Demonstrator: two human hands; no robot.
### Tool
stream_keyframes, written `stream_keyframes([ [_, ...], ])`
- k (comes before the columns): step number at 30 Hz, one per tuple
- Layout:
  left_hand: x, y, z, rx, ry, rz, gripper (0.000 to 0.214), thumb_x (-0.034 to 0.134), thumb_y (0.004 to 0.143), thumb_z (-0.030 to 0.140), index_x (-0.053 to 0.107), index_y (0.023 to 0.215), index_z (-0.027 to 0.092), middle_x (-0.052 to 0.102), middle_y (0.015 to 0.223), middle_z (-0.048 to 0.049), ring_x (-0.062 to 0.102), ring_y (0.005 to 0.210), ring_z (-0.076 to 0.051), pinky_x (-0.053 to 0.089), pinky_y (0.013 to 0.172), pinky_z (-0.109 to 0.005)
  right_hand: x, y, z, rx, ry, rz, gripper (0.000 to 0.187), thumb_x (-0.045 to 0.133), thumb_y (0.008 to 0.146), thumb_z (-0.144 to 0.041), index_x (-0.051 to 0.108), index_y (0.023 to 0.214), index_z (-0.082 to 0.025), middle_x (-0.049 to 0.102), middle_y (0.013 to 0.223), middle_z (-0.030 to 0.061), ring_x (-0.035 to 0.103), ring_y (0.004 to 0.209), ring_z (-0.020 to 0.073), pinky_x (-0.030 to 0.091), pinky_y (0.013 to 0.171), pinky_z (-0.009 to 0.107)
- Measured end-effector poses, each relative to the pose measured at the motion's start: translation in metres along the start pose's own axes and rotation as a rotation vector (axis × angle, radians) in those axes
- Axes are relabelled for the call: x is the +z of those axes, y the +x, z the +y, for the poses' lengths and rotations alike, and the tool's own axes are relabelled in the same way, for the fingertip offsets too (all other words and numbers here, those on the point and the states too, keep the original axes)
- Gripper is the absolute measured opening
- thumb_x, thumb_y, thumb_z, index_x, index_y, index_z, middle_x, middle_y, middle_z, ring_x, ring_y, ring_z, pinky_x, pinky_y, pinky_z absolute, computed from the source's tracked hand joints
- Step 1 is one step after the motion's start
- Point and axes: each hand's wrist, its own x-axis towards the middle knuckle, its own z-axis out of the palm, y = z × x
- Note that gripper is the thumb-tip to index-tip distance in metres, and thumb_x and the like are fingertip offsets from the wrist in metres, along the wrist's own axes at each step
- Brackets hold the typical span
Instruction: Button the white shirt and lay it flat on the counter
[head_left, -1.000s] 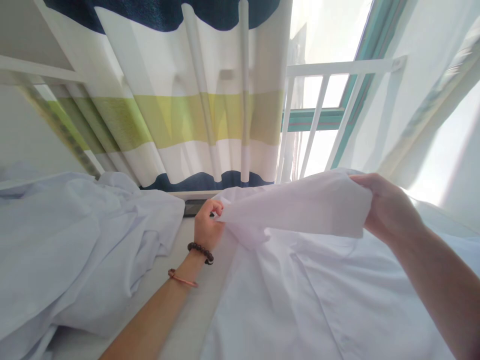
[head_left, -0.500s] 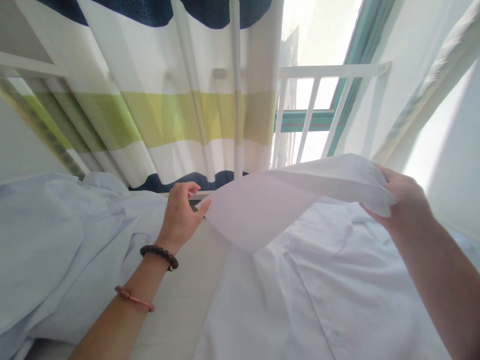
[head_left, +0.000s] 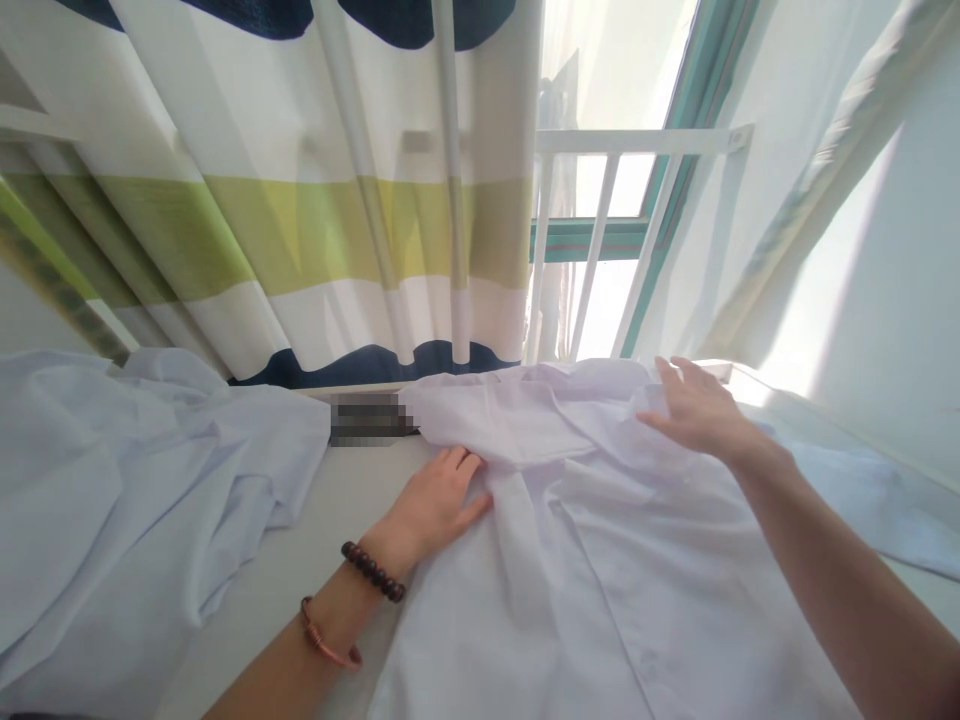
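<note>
A white shirt (head_left: 600, 560) lies spread on a pale flat surface (head_left: 330, 520) in front of me, its upper part folded down flat. My left hand (head_left: 435, 505) rests open on the shirt's left edge, fingers stretched out; the wrist wears a dark bead bracelet and a thin reddish band. My right hand (head_left: 697, 410) lies open and flat on the shirt's upper right part, fingers spread. Neither hand grips the cloth.
A second crumpled pale garment (head_left: 127, 480) is heaped at the left. A striped curtain (head_left: 315, 220) hangs behind, with a white window rail (head_left: 637, 140) and bright window to its right. A small blurred dark object (head_left: 367, 420) lies at the surface's far edge.
Both hands held the shirt's upper part lifted in the air. It has been laid down onto the shirt, and both hands have let go and now press flat on it.
</note>
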Motion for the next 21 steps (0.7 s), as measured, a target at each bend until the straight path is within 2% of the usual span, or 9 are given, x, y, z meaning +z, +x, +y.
stream_keyframes([
  [1,0.004,0.001,0.000,-0.015,0.018,0.025,0.030,0.052,0.090,0.033,0.056,0.115,0.017,0.059,0.116,-0.0130,0.056,0.108,-0.029,0.046,0.094,-0.044,-0.003,-0.002,-0.008,-0.042,-0.064,-0.010,0.071,0.062,0.077,-0.038,0.043,0.139,-0.010,0.039,0.147,0.0238,0.033,0.138,0.0386,0.030,0.109,0.051],
  [3,0.008,0.003,0.000,-0.052,0.053,0.065,0.028,0.048,0.092,0.032,0.055,0.115,0.018,0.060,0.114,-0.0117,0.057,0.106,-0.028,0.048,0.090,-0.041,-0.008,-0.005,-0.023,-0.139,-0.122,-0.082,0.070,0.062,0.079,-0.036,0.041,0.143,-0.014,0.031,0.153,0.0193,0.025,0.142,0.0358,0.022,0.114,0.050],
  [5,0.009,0.004,0.001,-0.082,0.079,0.077,0.027,0.045,0.093,0.033,0.055,0.113,0.018,0.061,0.111,-0.0104,0.059,0.102,-0.027,0.049,0.083,-0.038,-0.010,-0.009,-0.034,-0.220,-0.100,-0.254,0.062,0.062,0.079,-0.035,0.049,0.138,-0.019,0.039,0.149,0.0154,0.033,0.139,0.0341,0.026,0.113,0.048],
  [7,0.007,0.003,0.002,-0.089,0.085,0.065,0.029,0.045,0.092,0.034,0.054,0.114,0.018,0.062,0.109,-0.0097,0.061,0.097,-0.026,0.049,0.078,-0.036,-0.006,-0.013,-0.040,-0.244,-0.062,-0.428,0.050,0.066,0.076,-0.033,0.061,0.125,-0.023,0.055,0.135,0.0133,0.049,0.126,0.0331,0.039,0.104,0.045],
  [9,0.004,0.003,0.004,-0.081,0.072,0.040,0.029,0.049,0.089,0.032,0.053,0.115,0.019,0.063,0.106,-0.0082,0.063,0.093,-0.026,0.048,0.074,-0.034,0.003,-0.014,-0.042,-0.227,-0.050,-0.508,0.038,0.070,0.072,-0.027,0.068,0.110,-0.024,0.066,0.118,0.0118,0.060,0.109,0.0320,0.048,0.091,0.040],
  [12,-0.002,0.003,0.007,-0.094,0.066,0.011,0.021,0.049,0.085,0.022,0.058,0.104,0.020,0.066,0.098,-0.0064,0.064,0.085,-0.024,0.045,0.069,-0.031,0.012,-0.010,-0.038,-0.165,-0.061,-0.499,0.021,0.064,0.074,-0.017,0.070,0.094,-0.019,0.069,0.104,0.0121,0.064,0.098,0.0305,0.048,0.080,0.037],
  [16,-0.021,0.003,0.002,-0.143,0.025,0.036,0.017,0.047,0.079,0.016,0.061,0.088,0.019,0.067,0.084,-0.0043,0.063,0.074,-0.020,0.042,0.066,-0.028,0.004,-0.002,-0.028,-0.089,-0.034,-0.453,0.020,0.048,0.084,-0.016,0.066,0.091,-0.018,0.070,0.094,0.0103,0.065,0.087,0.0258,0.046,0.069,0.032],
  [19,-0.038,0.000,-0.011,-0.195,-0.006,0.037,0.012,0.047,0.078,0.019,0.059,0.084,0.020,0.065,0.077,-0.0022,0.061,0.069,-0.018,0.041,0.064,-0.027,-0.001,-0.003,-0.026,-0.106,0.028,-0.483,0.016,0.052,0.086,-0.029,0.064,0.092,-0.020,0.070,0.097,0.0072,0.064,0.088,0.0220,0.046,0.069,0.029],
  [21,-0.045,-0.003,-0.017,-0.245,0.030,-0.022,0.011,0.049,0.077,0.021,0.058,0.083,0.019,0.066,0.077,-0.0031,0.061,0.069,-0.020,0.041,0.062,-0.028,0.004,-0.006,-0.028,-0.120,0.052,-0.516,0.017,0.062,0.079,-0.035,0.064,0.088,-0.020,0.069,0.097,0.0068,0.063,0.088,0.0220,0.045,0.070,0.028],
])
